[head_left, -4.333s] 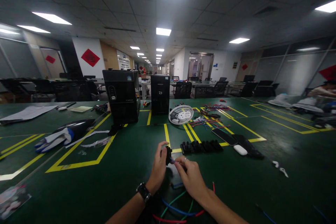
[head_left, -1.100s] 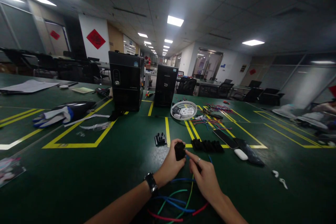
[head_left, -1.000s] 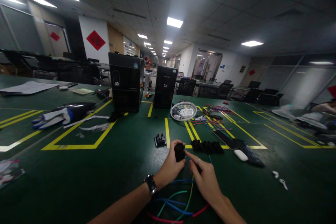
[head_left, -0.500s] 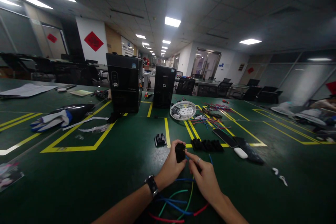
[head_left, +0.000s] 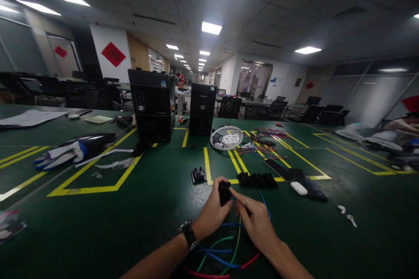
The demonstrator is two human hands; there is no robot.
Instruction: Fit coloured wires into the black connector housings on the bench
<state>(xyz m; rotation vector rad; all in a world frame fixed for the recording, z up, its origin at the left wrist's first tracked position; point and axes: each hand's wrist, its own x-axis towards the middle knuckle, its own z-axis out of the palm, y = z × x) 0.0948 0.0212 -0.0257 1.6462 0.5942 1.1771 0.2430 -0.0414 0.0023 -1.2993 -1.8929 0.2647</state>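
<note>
My left hand (head_left: 214,207) is closed around a small black block (head_left: 224,192), held upright above the table. My right hand (head_left: 253,216) pinches a blue wire (head_left: 266,204) with thumb and forefinger, close against the block's right side. The wire's tip is hidden by the fingers, so I cannot tell whether it sits inside the block. Below both hands lie loose wires: a green one (head_left: 212,246), blue ones (head_left: 218,261) and red ones (head_left: 250,262).
A black terminal part (head_left: 198,176) stands left of the hands; several black blocks (head_left: 257,180) form a row beyond them. Farther back are a white basket (head_left: 225,143), a phone (head_left: 279,170) and two black computer cases (head_left: 152,113). White earbuds (head_left: 351,220) lie at right, gloves (head_left: 62,157) at left.
The view has shifted slightly. Both hands stay at the block; more of the blue wire shows beside my right hand, curving down past the knuckles.
</note>
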